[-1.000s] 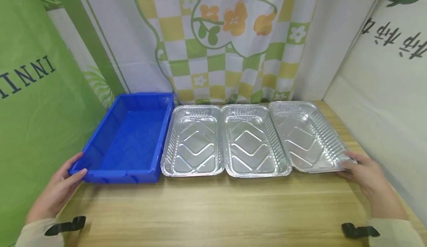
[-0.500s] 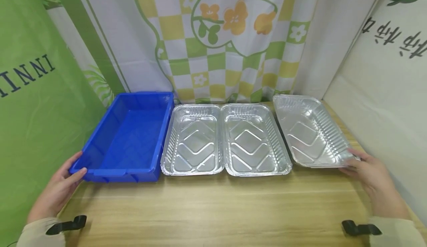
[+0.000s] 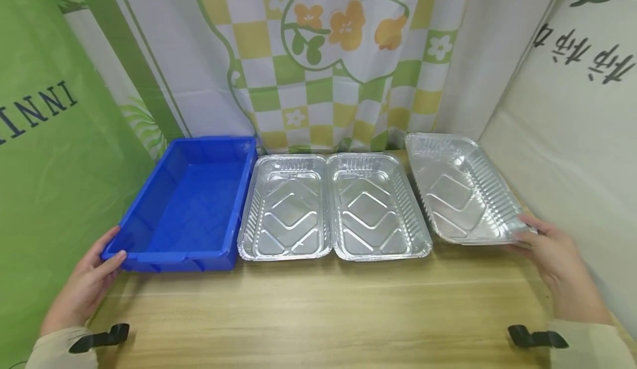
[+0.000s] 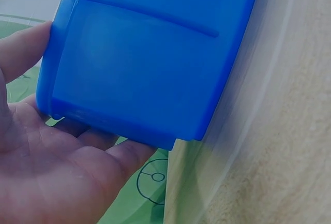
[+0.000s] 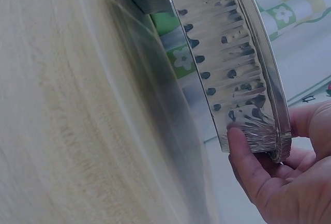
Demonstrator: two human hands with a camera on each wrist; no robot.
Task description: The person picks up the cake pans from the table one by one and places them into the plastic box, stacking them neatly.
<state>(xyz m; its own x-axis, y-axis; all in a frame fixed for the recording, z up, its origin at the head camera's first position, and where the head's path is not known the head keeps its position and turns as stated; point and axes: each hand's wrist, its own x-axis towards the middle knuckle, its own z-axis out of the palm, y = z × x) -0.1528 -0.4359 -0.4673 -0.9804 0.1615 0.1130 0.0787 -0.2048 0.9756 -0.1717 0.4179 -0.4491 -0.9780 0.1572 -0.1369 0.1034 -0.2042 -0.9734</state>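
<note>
At the left of the head view stands a blue plastic bin (image 3: 161, 258), with nothing inside. My left hand (image 3: 84, 289) grips its near left corner, thumb at the rim and fingers around the side, as the left wrist view also shows. My right hand (image 3: 564, 266) pinches the near right corner of a foil tray (image 3: 455, 200). In the right wrist view that tray's ribbed wall (image 5: 232, 79) is raised off the table, with fingertips against its outside. Two more foil trays, one in the middle (image 3: 293, 214) and one right of it (image 3: 375, 208), sit side by side.
Everything is on a wooden table (image 3: 318, 313). A checked curtain (image 3: 323, 92) hangs behind it. Green fabric (image 3: 55, 181) hangs close on the left, and a pale wall covering (image 3: 577, 153) stands close on the right.
My right hand has lifted the rightmost foil tray and shifted it slightly away from its neighbour, widening the gap between them. My left hand and the blue bin have stayed in place.
</note>
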